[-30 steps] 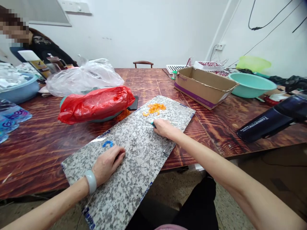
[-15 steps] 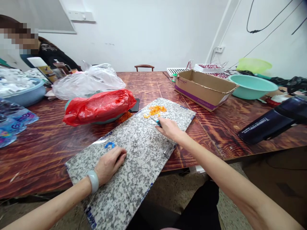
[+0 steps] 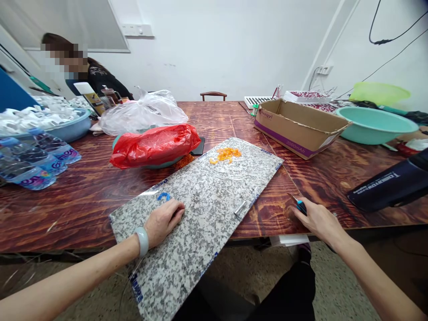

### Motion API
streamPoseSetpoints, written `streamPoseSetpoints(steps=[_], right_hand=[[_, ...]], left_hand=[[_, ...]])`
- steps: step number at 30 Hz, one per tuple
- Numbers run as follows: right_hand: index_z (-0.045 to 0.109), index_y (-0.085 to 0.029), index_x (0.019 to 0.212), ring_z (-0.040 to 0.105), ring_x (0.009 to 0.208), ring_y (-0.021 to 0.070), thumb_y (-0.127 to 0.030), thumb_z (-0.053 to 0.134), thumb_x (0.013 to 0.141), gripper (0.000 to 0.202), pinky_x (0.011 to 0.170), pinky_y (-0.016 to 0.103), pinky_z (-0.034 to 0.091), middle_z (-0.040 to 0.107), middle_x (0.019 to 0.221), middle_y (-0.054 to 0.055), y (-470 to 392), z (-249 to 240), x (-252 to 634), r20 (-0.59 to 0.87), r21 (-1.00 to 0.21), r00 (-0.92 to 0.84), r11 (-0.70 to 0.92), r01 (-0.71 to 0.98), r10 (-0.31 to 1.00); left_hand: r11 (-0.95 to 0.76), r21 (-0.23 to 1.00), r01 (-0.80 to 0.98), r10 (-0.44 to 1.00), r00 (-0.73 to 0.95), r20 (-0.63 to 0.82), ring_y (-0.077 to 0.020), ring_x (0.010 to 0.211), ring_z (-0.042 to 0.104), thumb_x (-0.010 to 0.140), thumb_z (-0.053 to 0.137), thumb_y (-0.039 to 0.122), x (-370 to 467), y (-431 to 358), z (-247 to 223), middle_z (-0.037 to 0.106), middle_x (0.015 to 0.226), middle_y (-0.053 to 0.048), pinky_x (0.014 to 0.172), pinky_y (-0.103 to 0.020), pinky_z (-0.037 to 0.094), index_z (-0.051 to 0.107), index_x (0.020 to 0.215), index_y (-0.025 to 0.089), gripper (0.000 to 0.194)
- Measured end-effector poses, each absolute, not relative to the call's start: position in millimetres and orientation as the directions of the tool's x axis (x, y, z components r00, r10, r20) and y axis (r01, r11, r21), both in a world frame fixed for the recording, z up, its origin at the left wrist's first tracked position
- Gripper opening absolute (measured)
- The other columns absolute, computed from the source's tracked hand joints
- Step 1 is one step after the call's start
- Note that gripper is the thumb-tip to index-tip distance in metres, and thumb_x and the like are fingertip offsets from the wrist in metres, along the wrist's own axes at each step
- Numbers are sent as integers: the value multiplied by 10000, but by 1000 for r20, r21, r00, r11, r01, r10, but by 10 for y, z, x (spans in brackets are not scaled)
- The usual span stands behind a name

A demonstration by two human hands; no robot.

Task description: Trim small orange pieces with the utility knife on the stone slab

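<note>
My left hand (image 3: pixel 164 223) rests on a grey speckled stone-look board (image 3: pixel 187 249), its fingers curled in; whatever is under them is hidden. Just beyond its knuckles lie small blue plastic pieces (image 3: pixel 163 196). My right hand (image 3: pixel 319 218) is closed around a knife with a blue and black handle (image 3: pixel 301 206), off the board and over the table's front edge. The thin blade points up and left. A pile of orange pieces (image 3: pixel 228 154) sits at the board's far end. Near the board's right edge is a small clear or metallic rod (image 3: pixel 240 209).
A red plastic bag (image 3: pixel 155 146) covers a basin behind the board. To the right stand a cardboard box (image 3: pixel 299 129), a turquoise basin (image 3: pixel 374 127) and a dark tumbler (image 3: pixel 391 183). Water bottles (image 3: pixel 36 160) lie at left. Another person (image 3: pixel 100 80) sits at the far left.
My right hand has drawn the knife back from the orange pieces, toward me and right, off the board. My left hand stays in place on the board. The view has turned left.
</note>
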State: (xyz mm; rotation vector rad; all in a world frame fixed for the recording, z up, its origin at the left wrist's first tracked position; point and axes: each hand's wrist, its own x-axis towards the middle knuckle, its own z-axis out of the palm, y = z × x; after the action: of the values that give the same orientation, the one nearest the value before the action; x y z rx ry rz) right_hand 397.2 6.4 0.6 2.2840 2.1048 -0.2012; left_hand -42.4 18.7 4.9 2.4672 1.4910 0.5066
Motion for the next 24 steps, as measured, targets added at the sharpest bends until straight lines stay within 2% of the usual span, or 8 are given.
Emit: streamPoseSetpoints(steps=[7,24], right_hand=[[464,-233,907,606,788,285,-493,293,846,317,570,288,354,628,757,80,58,-193,4196,-169,-57,179,-191,980,969],[424,-215,834,602,793,272,-526,286,822,341,643,297,377,622,798,91,276,-356,4311,-222,-116,141,-169,979,965]], left_hand=[[-445,370,816,895,419,152,-153,766,489,883,330,323,-439,187,37,508,809,-27,722,-286,400,482,863,186,206],[-444,398,803,895,420,150,-150,776,484,891,321,312,-455,204,8,500,820,-25,729,-289,393,471,858,185,199]])
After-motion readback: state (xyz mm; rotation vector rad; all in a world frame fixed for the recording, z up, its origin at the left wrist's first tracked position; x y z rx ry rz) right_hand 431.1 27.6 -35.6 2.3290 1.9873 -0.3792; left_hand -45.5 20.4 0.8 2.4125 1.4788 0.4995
